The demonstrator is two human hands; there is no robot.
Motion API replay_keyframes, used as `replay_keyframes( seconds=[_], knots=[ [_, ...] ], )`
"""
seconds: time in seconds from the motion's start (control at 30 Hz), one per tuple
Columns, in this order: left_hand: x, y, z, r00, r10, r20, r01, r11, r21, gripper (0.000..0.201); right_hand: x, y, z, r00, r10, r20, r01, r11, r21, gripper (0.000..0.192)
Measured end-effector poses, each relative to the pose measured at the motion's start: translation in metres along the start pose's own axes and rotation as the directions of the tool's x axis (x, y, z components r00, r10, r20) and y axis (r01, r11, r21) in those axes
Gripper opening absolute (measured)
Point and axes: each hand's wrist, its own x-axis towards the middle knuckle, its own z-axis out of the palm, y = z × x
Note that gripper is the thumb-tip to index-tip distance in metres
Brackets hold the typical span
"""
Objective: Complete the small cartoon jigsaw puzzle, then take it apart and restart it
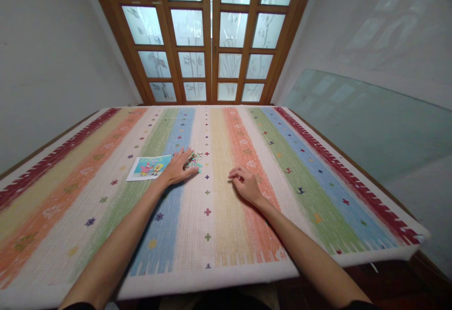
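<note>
My left hand (178, 168) lies palm down with its fingers stretched out, at the left side of a small heap of jigsaw puzzle pieces (194, 160). Part of the heap is covered by the fingers. The pieces are tiny and mixed in colour, with teal, white and dark ones. Left of this hand, partly behind it, is a picture card (148, 167) with a pink and a yellow cartoon figure on blue. My right hand (245, 185) rests over the yellow and orange stripes, fingers curled in towards the thumb. Anything between its fingertips is too small to make out.
A striped cloth (208, 225) with small printed motifs covers the large table. Beyond its far edge stand wooden doors (212, 55) with frosted panes. A glass panel (353, 126) leans at the right wall. White walls rise on both sides.
</note>
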Motion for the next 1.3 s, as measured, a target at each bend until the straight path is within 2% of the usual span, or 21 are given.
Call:
replay_keyframes(
  seconds=[0.1,0.27,0.33,0.47,0.63,1.1,1.3],
  knots=[
    [0.003,0.011,0.008,0.999,0.008,0.052,-0.019,0.977,0.214,0.091,0.000,0.000,0.000,1.000,0.000,-0.001,0.000,1.000,-0.009,0.022],
    [0.015,0.018,0.014,0.999,-0.028,0.041,0.013,0.944,0.330,0.060,0.000,0.001,-0.001,1.000,0.001,0.003,-0.001,1.000,-0.016,0.021],
    [0.017,0.017,0.014,0.999,-0.022,0.030,0.011,0.944,0.330,0.054,0.000,0.001,-0.001,1.000,0.001,0.009,0.000,1.000,-0.015,0.022],
    [0.017,0.015,0.014,1.000,0.023,0.013,-0.026,0.942,0.333,0.056,0.000,0.001,-0.001,1.000,-0.011,0.014,0.012,1.000,-0.021,0.023],
    [0.022,0.010,0.017,0.996,0.093,0.016,-0.094,0.962,0.256,0.046,0.000,0.001,-0.001,0.999,-0.034,0.010,0.034,0.999,-0.029,0.022],
    [0.028,0.003,0.019,0.976,0.130,-0.174,-0.103,0.982,0.156,0.025,0.000,0.002,0.000,0.999,-0.033,0.019,0.034,0.999,-0.030,0.023],
    [0.028,0.002,0.018,0.966,0.107,-0.237,-0.077,0.988,0.131,0.029,-0.001,0.002,0.000,0.999,-0.028,0.021,0.029,0.999,-0.033,0.024]
  ],
)
